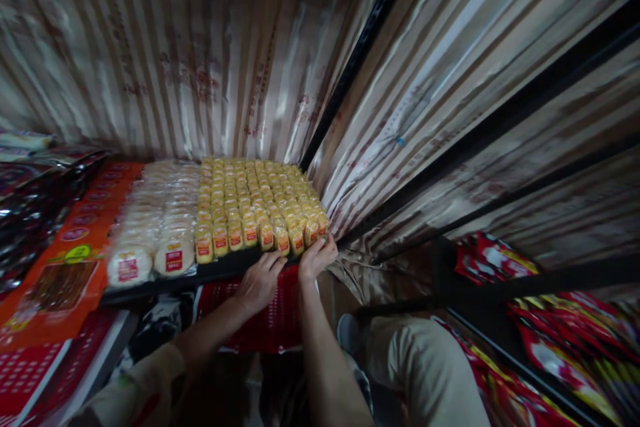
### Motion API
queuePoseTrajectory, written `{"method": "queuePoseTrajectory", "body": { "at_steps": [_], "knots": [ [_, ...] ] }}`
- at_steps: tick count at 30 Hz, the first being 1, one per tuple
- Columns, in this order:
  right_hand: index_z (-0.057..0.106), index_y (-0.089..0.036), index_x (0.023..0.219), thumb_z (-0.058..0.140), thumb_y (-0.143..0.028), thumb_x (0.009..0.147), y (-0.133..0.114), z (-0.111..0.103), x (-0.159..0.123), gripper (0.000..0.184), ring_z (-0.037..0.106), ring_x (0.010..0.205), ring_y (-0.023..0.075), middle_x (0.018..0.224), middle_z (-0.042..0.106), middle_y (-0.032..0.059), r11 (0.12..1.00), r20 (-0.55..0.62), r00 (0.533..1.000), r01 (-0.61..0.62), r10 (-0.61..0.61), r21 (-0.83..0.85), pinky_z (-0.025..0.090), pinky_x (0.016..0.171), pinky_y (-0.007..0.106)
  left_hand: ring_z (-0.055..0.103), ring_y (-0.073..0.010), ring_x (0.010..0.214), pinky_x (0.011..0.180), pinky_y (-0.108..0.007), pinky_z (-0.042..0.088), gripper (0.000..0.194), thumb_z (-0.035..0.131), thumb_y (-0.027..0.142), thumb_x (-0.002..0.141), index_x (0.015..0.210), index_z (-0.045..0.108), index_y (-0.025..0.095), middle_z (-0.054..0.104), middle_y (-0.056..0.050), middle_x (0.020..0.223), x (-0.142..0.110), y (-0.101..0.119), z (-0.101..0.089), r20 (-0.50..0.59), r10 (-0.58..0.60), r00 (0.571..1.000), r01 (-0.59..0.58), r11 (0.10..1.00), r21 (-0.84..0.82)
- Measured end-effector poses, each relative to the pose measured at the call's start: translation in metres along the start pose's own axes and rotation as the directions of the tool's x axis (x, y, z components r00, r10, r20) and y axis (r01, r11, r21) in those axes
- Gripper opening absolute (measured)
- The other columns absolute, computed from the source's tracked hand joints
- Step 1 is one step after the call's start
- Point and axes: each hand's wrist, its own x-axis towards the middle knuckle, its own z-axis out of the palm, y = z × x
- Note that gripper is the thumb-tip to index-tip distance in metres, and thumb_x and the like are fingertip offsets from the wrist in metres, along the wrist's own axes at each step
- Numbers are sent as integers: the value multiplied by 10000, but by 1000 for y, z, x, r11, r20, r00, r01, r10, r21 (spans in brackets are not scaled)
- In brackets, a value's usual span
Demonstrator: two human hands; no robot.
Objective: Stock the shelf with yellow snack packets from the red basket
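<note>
Rows of small yellow snack packets (250, 203) with red-and-white labels stand on a dark shelf. At the front edge, my left hand (259, 282) touches the lower part of the front row, its fingers stretched forward. My right hand (316, 259) is at the right front corner, its fingers bent around an end snack packet (313, 227); part of the grip is hidden. A few front packets between the hands lean a little. Left of them stand two rows of round, pale wrapped cakes (174, 259) with red labels.
An orange snack bag (65, 280) and dark shiny packs (35, 213) lie at the left. Red baskets (280, 320) sit below the shelf. Black metal bars (363, 47) cross before striped sheeting (225, 47). Red packs (570, 327) fill a lower right rack near my knee (425, 360).
</note>
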Motion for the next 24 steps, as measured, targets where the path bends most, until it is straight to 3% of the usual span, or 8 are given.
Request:
{"method": "queuePoseTrajectory", "body": {
  "at_steps": [4, 7, 10, 16, 24],
  "knots": [
    [542, -110, 1076, 350, -415, 864, 14, -9, -29, 418, 546, 816, 214, 953, 567, 145, 999, 66, 998, -22, 20, 35, 437, 798, 345, 479, -187, 1179, 995, -347, 447, 479, 392, 31, 752, 1197, 525, 151, 529, -96, 1282, 1, 1, 8, -16, -8, 1000, 8, 1000, -22],
    [560, -130, 986, 415, -419, 829, 16, -10, -40, 360, 543, 812, 199, 914, 572, 113, 993, 186, 978, 75, -90, 87, 443, 807, 331, 470, -187, 1198, 997, -348, 445, 484, 387, 34, 751, 1201, 522, 150, 526, -98, 1292, 2, -2, 10, -14, -33, 999, 33, 999, -19],
    [554, -139, 959, 413, -419, 826, 12, -7, -39, 340, 547, 826, 193, 914, 570, 110, 988, 242, 960, 125, -144, 92, 450, 801, 327, 464, -185, 1211, 1011, -352, 434, 519, 396, 27, 732, 1227, 504, 146, 523, -104, 1301, 5, -6, 10, -2, -35, 999, 35, 999, -28],
    [532, -141, 934, 392, -445, 834, 5, -3, -32, 349, 567, 760, 172, 883, 573, 99, 989, 250, 962, 81, -110, 126, 474, 739, 308, 456, -189, 1223, 1021, -344, 427, 548, 395, 16, 709, 1236, 499, 128, 510, -101, 1323, 10, -7, 3, 3, -23, 1000, 23, 999, -42],
    [531, -143, 966, 444, -453, 839, 14, -5, -34, 346, 561, 711, 158, 869, 571, 78, 980, 292, 948, 74, -128, 187, 486, 698, 304, 483, -192, 1190, 986, -353, 463, 469, 392, 11, 727, 1156, 551, 115, 526, -123, 1299, -4, -6, -3, -32, 22, 999, -24, 998, -56]
  ]
}}
